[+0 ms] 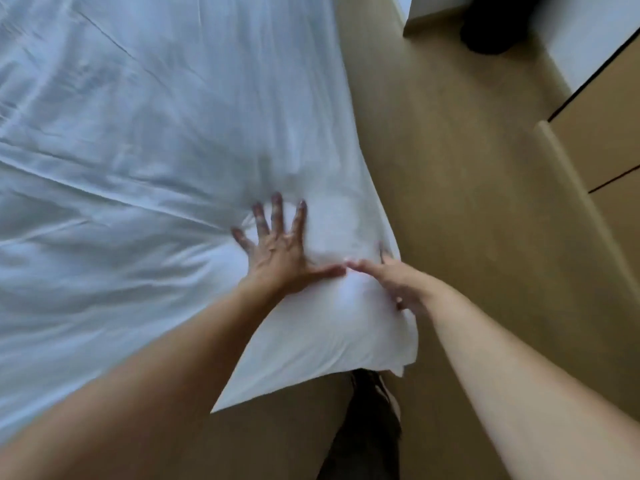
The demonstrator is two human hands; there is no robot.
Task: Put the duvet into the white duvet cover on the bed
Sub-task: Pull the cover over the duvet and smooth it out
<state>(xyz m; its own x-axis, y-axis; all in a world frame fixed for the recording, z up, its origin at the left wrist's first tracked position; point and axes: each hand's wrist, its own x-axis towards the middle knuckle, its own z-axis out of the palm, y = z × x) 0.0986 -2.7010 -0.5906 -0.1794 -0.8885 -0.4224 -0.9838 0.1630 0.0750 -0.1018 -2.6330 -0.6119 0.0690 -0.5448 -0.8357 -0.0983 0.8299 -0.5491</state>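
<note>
The white duvet cover (145, 140) lies spread over the bed and fills the left and middle of the view, creased in long folds. Its near right corner (332, 334) is puffed up and hangs past the bed's edge above the floor. My left hand (277, 247) lies flat on the cover just inside that corner, fingers spread and straight. My right hand (398, 282) is at the corner's right edge, its thumb stretched left on top toward my left thumb and its fingers at the cloth's edge; blur hides how they lie. The duvet itself is hidden.
Tan floor (467, 188) runs along the bed's right side. A tan cabinet with dark seams (602, 140) stands at the right, with a rounded edge (571, 188) toward me. A dark object (491, 26) sits by the white wall at top right. My dark trouser leg (367, 431) is below the corner.
</note>
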